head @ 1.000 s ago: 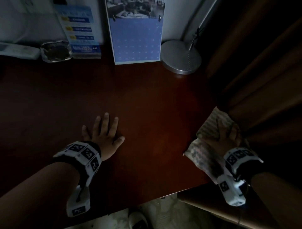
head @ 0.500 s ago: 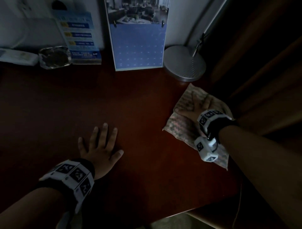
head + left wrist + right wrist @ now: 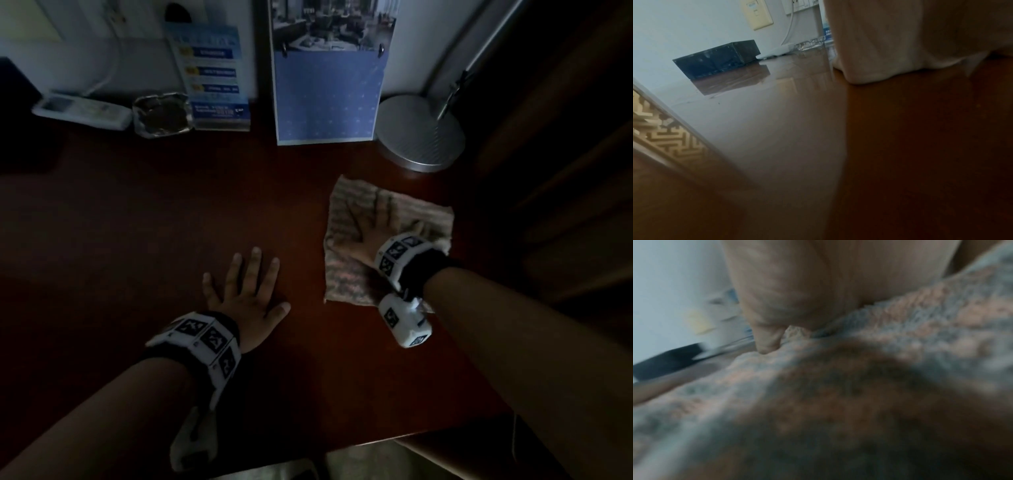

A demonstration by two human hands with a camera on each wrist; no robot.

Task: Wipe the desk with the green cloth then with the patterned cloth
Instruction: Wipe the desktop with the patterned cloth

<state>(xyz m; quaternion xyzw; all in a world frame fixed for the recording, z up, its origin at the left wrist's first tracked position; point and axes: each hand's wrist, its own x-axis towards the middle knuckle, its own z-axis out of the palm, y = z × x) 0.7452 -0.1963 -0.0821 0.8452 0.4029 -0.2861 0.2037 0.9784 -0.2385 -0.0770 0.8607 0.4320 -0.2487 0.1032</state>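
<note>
The dark red-brown bench (image 3: 144, 222) is carrying a row of things along its back edge: a blue wall calendar (image 3: 327, 92) leaning upright, a round metal lamp base (image 3: 419, 133) to its right, a blue leaflet stand (image 3: 214, 85), a glass ashtray (image 3: 162, 114) and a white remote (image 3: 82, 109). A black box (image 3: 717, 59) is sitting at the far left. The patterned cloth (image 3: 346, 274) is lying flat, just in front of the lamp base. The right hand (image 3: 371, 228) is pressing on it, fingers (image 3: 380, 205) straight and spread. The left hand (image 3: 246, 298) is resting palm-down on bare wood beside the cloth, fingers splayed, holding nothing.
</note>
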